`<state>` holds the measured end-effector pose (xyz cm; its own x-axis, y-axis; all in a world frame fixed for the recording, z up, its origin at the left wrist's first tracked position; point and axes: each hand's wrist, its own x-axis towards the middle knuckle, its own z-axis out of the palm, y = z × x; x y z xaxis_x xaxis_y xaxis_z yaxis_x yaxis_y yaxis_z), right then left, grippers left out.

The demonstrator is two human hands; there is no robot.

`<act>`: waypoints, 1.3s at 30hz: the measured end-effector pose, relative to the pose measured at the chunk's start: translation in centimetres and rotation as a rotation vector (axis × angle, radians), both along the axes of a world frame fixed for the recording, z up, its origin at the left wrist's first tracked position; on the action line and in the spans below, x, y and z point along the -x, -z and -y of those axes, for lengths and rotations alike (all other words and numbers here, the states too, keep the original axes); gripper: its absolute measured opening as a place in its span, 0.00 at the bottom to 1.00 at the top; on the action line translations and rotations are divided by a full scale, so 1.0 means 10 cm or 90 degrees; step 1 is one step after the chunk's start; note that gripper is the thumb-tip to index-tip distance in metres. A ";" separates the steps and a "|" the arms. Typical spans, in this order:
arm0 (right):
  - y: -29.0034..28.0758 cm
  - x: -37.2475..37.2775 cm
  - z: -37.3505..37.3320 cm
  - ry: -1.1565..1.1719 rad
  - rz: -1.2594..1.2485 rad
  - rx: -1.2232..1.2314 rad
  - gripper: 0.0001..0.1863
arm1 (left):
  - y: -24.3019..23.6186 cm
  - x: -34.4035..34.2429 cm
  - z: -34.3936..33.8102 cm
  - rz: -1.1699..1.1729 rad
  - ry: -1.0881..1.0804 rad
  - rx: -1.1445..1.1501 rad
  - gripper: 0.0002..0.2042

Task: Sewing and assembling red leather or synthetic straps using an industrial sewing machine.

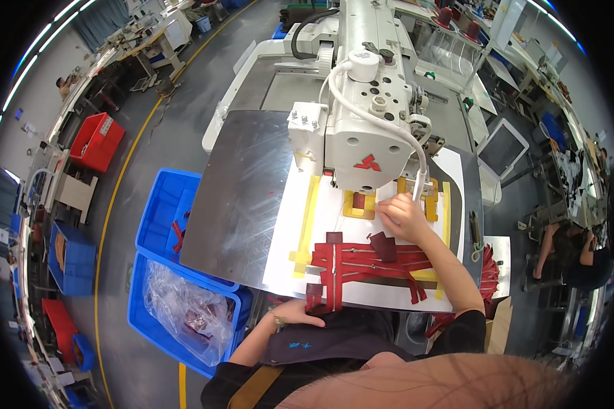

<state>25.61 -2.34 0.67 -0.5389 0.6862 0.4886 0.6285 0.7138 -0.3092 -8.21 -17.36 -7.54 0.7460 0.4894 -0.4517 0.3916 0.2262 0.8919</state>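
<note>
A small, flat, dark red piece lies inside a squarish yellow frame, just in front of the large white sewing machine head. The fingers of the person's right hand are bent and drawn close together immediately right of that frame, so the piece lies a little to their left; whether they grip anything cannot be told. Nearer the person, a bundle of long red zipper strips runs crosswise, with a dark red square patch on top and some ends hanging past the near edge. Beneath them is a white sheet edged with yellow tape strips, laid on the grey metal surface. The left hand is at the near edge, beside the hanging zipper ends, its thumb spread from its fingers; its hold cannot be told either. Left of the surface sit two blue plastic bins, the nearer containing a crumpled clear plastic bag.
</note>
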 end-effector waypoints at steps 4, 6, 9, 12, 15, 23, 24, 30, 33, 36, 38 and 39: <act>-0.16 -0.08 0.18 0.050 0.011 -0.043 0.09 | -0.26 -0.16 -0.04 0.245 0.055 0.188 0.09; -0.19 -0.16 0.24 0.057 -0.006 -0.041 0.09 | -0.46 0.05 -0.11 0.189 0.044 0.197 0.08; -0.17 -0.25 0.26 0.080 -0.031 -0.031 0.07 | -0.76 0.54 -0.32 0.130 -0.041 0.216 0.10; -0.12 -0.33 0.34 0.116 -0.041 0.005 0.05 | -1.08 0.99 -0.57 0.013 -0.071 0.049 0.17; -0.13 -0.33 0.37 0.131 -0.051 0.025 0.04 | -1.29 1.36 -0.77 -0.112 -0.083 -0.138 0.21; -0.09 -0.32 0.40 0.124 -0.060 0.050 0.05 | -1.17 1.72 -1.39 -0.589 -0.305 -0.753 0.12; -0.07 -0.33 0.41 0.134 -0.054 0.051 0.05 | -1.09 1.74 -1.41 -0.578 -0.336 -0.797 0.12; 0.00 -0.36 0.42 0.137 -0.056 0.045 0.06 | -0.58 2.21 -1.07 -0.687 -0.489 -0.849 0.10; -0.05 -0.36 0.44 0.142 -0.063 0.037 0.06 | -0.54 2.35 -0.82 -0.692 -0.565 -0.785 0.10; -0.05 -0.34 0.42 0.141 -0.071 0.041 0.06 | -0.55 2.47 -0.79 -0.715 -0.570 -0.801 0.11; -0.02 -0.35 0.42 0.136 -0.079 0.045 0.06 | -0.57 2.49 -0.82 -0.740 -0.575 -0.790 0.12; -0.01 -0.35 0.43 0.137 -0.074 0.042 0.06 | -0.57 2.50 -0.86 -0.765 -0.582 -0.799 0.13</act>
